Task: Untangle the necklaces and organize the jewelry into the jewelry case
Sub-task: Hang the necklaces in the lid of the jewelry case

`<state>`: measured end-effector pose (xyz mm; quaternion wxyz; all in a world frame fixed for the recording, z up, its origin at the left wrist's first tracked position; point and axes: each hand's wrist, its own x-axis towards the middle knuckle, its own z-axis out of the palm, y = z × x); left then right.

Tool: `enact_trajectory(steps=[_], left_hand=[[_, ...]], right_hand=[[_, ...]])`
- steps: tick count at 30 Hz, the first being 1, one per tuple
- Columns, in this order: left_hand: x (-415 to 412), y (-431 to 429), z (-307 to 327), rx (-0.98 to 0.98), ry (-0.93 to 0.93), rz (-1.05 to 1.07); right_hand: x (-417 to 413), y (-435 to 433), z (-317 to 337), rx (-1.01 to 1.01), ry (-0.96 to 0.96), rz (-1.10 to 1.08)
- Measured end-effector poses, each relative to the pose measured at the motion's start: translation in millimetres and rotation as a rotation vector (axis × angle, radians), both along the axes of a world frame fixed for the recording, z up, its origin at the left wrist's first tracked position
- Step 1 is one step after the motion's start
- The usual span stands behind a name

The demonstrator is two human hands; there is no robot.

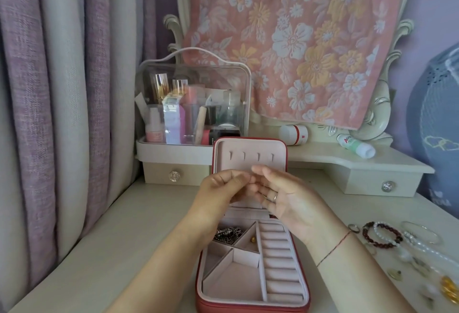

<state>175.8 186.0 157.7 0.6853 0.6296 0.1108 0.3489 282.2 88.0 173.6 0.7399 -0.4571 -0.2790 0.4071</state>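
Holding both hands over the open jewelry case (248, 306): left hand (222, 189) and right hand (283, 199), both curled, tips meeting; whether they pinch anything, I cannot tell. Silver chain (227, 233), heaped in the far-left compartment: light, limp, snag-prone, I judge; take by one end.

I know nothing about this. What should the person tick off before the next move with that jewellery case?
1. Red jewelry case with pale pink lining open, lid upright: ok.
2. Four small hooks in the lid bare: ok.
3. What the left hand and right hand hold between them: cannot tell, blurred.
4. Padded ring rolls free: ok.
5. Silver chain in the back left compartment untangled: not ok, bunched.
6. Dark red bead bracelet stowed: not ok, lies on the cream table.
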Motion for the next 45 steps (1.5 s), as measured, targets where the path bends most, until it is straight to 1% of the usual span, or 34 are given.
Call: enact_trajectory(steps=[2, 5, 8, 11, 13, 14, 18, 20, 23, 27, 30, 34, 38, 41, 45], left_hand=[[-1.1, 4.4, 3.0, -0.157, -0.023, -0.037], [-6.9, 12.1, 7.9, -0.409, -0.114, -0.166], [-13.2, 22.4, 9.1, -0.497, -0.193, -0.232], [-15.2, 31.0, 7.1, -0.504, -0.238, -0.339], [-16.1, 30.9, 7.0, -0.46, -0.223, -0.331], [-16.4, 29.5, 7.4, -0.423, -0.2, -0.292], [-16.5, 24.8, 7.0, -0.259, -0.101, -0.081], [-15.5, 24.2, 4.9, -0.183, -0.066, -0.001], [-14.3, 20.8, 6.6, -0.065, 0.001, 0.146], [-3.4, 24.1, 4.0, 0.069, -0.047, 0.381], [2.8, 31.6, 2.1, 0.119, -0.052, 0.484], [6.1, 38.1, 8.1, 0.131, -0.08, 0.534], [9.9, 48.8, 15.9, 0.133, -0.074, 0.607], [15.8, 51.7, 16.7, 0.129, -0.054, 0.688], [23.6, 45.0, 12.9, 0.061, -0.045, 0.75]], right_hand=[[0.9, -1.2, 1.4, 0.027, 0.087, 0.026], [3.3, -4.0, 4.6, 0.081, 0.217, 0.035], [6.7, -7.5, 7.8, 0.108, 0.287, 0.023], [11.7, -9.7, 6.4, 0.112, 0.307, 0.073], [12.7, -10.9, 3.9, 0.072, 0.23, 0.096], [12.6, -11.7, 2.8, 0.035, 0.147, 0.087], [9.8, -15.8, 0.8, -0.163, -0.311, -0.055], [8.1, -14.4, -1.4, -0.215, -0.444, -0.112], [3.8, -9.1, -3.1, -0.191, -0.482, -0.097], [1.0, 3.2, -0.7, -0.201, -0.555, -0.101], [-0.1, 14.9, 8.9, -0.232, -0.642, -0.155], [3.2, 31.6, 19.9, -0.165, -0.738, -0.264], [5.4, 48.5, 18.4, -0.151, -0.8, -0.327], [5.1, 61.3, 15.3, -0.13, -0.861, -0.483], [0.9, 74.4, 10.7, -0.166, -0.852, -0.655]])
